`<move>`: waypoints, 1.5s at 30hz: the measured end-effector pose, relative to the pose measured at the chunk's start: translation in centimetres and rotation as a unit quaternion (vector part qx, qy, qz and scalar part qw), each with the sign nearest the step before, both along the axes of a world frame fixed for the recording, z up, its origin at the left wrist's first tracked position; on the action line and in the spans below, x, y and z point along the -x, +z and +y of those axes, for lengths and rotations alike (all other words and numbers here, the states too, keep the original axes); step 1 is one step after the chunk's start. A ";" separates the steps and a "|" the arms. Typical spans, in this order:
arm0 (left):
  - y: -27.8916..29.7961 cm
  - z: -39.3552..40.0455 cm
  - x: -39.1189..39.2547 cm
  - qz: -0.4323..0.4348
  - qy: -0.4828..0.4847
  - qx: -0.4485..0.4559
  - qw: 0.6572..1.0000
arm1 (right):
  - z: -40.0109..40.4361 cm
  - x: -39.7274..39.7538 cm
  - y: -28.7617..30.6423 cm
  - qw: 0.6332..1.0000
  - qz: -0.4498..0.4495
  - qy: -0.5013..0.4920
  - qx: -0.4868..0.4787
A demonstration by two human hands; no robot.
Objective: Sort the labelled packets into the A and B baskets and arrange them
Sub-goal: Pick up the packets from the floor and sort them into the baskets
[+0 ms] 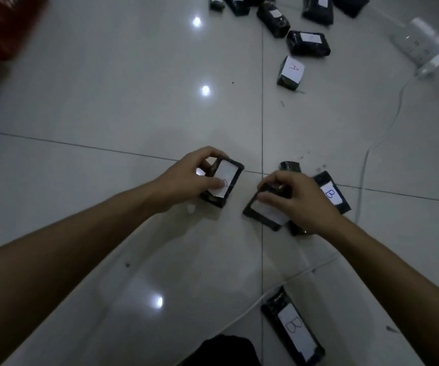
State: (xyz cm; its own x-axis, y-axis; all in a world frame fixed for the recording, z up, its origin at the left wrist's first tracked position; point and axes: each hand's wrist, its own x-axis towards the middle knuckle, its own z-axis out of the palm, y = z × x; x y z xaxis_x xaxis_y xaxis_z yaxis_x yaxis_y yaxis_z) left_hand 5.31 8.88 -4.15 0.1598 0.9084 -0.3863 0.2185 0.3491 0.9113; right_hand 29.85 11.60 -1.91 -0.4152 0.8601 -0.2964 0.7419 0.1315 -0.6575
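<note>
Holding 1 packet (222,183) in the left hand (186,180) and another packet (265,210) in the right hand (297,199), fingers curled round each above the floor (107,101), sorting looks barely begun; many packets (308,43) lie scattered, the red basket (7,25) far left.

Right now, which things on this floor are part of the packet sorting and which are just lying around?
Part of the job:
- packet in the left hand
- packet in the right hand
- B packet beside the right hand
- B packet nearest the camera
- A packet
- pile of packets at the top
- red basket, blurred

Just lying about:
- white power strip
- white cable
</note>
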 end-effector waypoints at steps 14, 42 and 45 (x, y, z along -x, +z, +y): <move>0.2 0.3 -0.5 -0.163 0.024 0.097 0.982 | 2.1 3.2 -1.0 0.886 0.286 -0.302 0.205; -0.4 0.4 0.5 0.121 0.088 -0.020 0.988 | -4.8 0.3 -0.6 0.993 -0.105 -0.011 -0.053; -0.4 0.8 3.0 0.067 0.148 -0.007 0.987 | -2.1 3.3 -0.9 0.992 -0.096 0.028 -0.072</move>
